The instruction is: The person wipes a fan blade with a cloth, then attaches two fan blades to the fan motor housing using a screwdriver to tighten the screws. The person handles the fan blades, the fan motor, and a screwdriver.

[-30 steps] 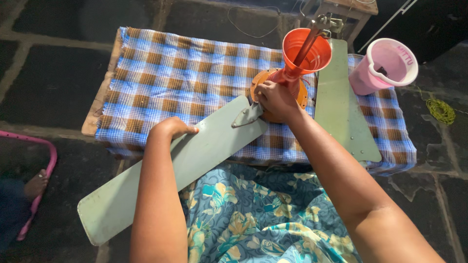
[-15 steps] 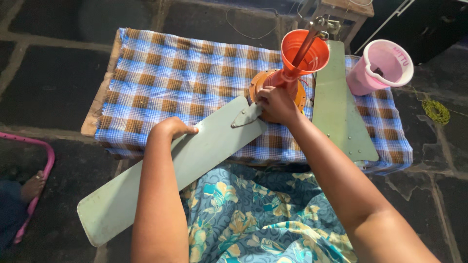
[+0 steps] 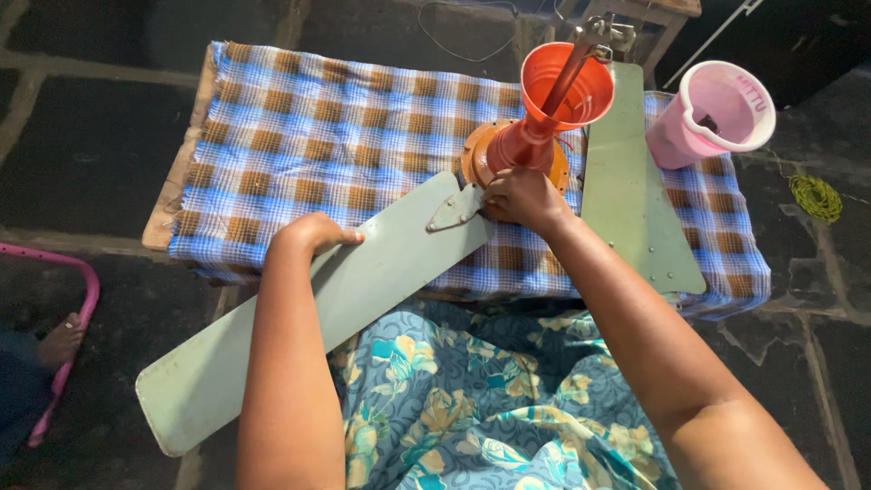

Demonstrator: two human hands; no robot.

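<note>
Low table [image 3: 154,231] under a blue-and-brown checked cloth [image 3: 345,118], dark stone floor [image 3: 82,154] all round. The orange fan motor [image 3: 508,150] sits mid-cloth. Left hand [image 3: 313,236], fist closed, presses the near fan blade [image 3: 336,299], which runs from the motor off the table's front edge. Right hand [image 3: 522,195] grips the motor's base. Second blade [image 3: 631,181] and pink jug [image 3: 717,113] lie right of the motor.

fan blade [image 3: 299,313] — left of jug [image 3: 717,113]
</note>
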